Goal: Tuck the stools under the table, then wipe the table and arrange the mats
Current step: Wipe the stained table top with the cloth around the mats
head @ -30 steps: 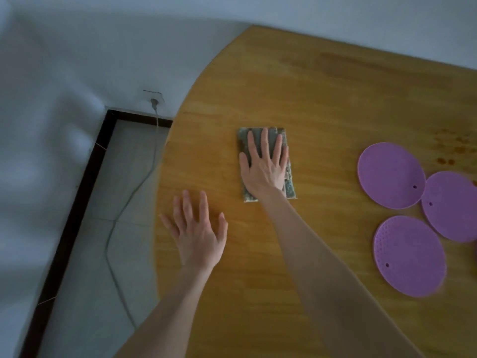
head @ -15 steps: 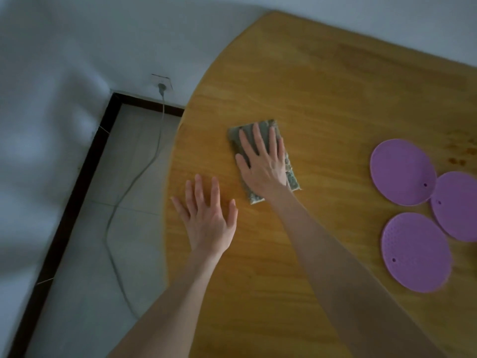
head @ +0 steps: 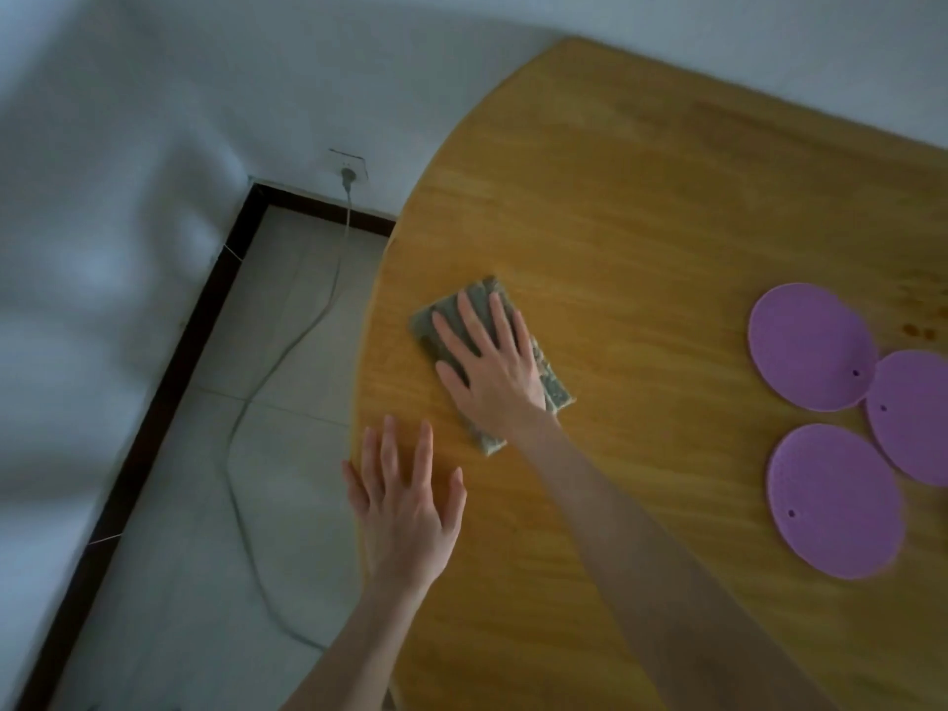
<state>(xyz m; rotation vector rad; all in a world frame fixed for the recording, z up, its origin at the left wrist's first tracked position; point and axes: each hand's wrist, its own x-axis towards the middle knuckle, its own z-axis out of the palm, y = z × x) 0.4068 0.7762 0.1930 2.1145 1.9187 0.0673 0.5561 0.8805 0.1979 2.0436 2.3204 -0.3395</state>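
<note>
Cloth point(head: 479, 296) beneath flat right hand point(head: 492, 372) — purple mats point(head: 810, 346) well apart

Tabletop point(head: 667, 207): yellow-brown wood, visible grain, smooth with low sheen; cloth point(head: 551, 379): grey-green fabric, coarse nubbly weave, matt; three mats point(head: 805, 346) point(head: 833, 500) point(head: 913, 413): purple, rubbery-looking, finely dotted texture, matt; floor point(head: 205, 556): pale smooth tile

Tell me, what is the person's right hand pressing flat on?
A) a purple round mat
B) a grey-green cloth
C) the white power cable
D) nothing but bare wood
B: the right hand lies with straight fingers spread on the grey-green cloth, which rests on the wooden table.
</note>
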